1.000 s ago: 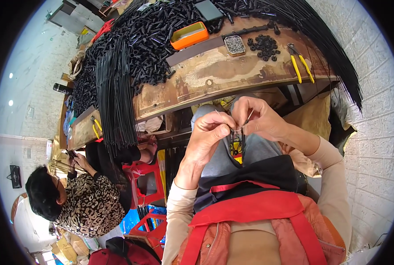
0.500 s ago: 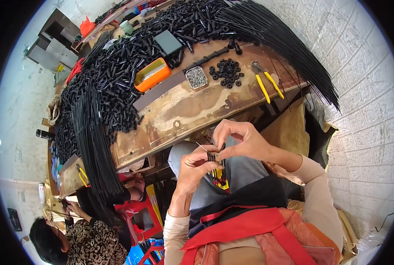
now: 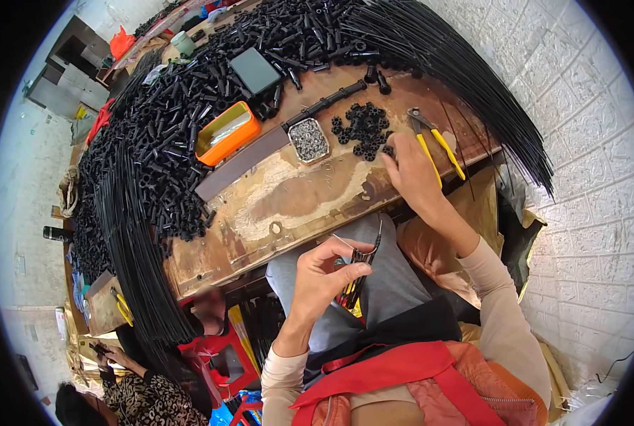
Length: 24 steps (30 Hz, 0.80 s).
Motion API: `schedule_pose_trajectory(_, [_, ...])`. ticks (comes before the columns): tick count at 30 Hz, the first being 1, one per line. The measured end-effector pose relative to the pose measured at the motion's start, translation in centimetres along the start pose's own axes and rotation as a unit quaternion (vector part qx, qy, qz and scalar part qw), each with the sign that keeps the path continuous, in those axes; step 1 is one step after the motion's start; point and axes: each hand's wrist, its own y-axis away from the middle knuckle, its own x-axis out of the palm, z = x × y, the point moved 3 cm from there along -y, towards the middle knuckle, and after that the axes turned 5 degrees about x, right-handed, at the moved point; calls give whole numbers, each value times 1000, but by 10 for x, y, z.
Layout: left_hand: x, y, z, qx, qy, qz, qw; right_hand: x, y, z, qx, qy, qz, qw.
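My left hand, above my lap, grips a small black part with thin dark rods between thumb and fingers. A fine light wire sticks up beside the fingertips; the part's far details are too small to make out. On the workbench, my right hand reaches to the near right edge of a heap of small black rings. Its thumb and forefinger close round one small black ring. Yellow-handled pliers lie just behind that hand, partly hidden by it.
A clear tray of small metal pieces stands beside an orange box and a flat dark box. Black tubes heap up behind. Bundles of long black rods overhang the bench. A co-worker sits at lower left.
My right hand has left the part at my left hand and moved out to the rings on the bench. The left hand keeps its hold above my lap. The view has shifted slightly.
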Motion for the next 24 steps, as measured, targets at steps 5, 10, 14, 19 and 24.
schedule_pose_trajectory(5, [8, 4, -3, -15, -30, 14, 999, -34, 20, 19, 209, -409, 111, 881])
schedule_pose_trajectory(10, [30, 13, -11, -21, -62, 33, 997, -83, 33, 66, 243, -518, 274, 773])
schedule_pose_trajectory(14, [43, 30, -20, 5, -65, 55, 996, -112, 44, 84, 193, -500, 299, 789])
schedule_pose_trajectory(19, [49, 51, -29, 39, -59, 66, 995, -127, 53, 99, 175, -545, 335, 748])
schedule_pose_trajectory(24, [51, 64, -35, 24, -30, 37, 999, -135, 54, 106, 109, -524, 332, 777])
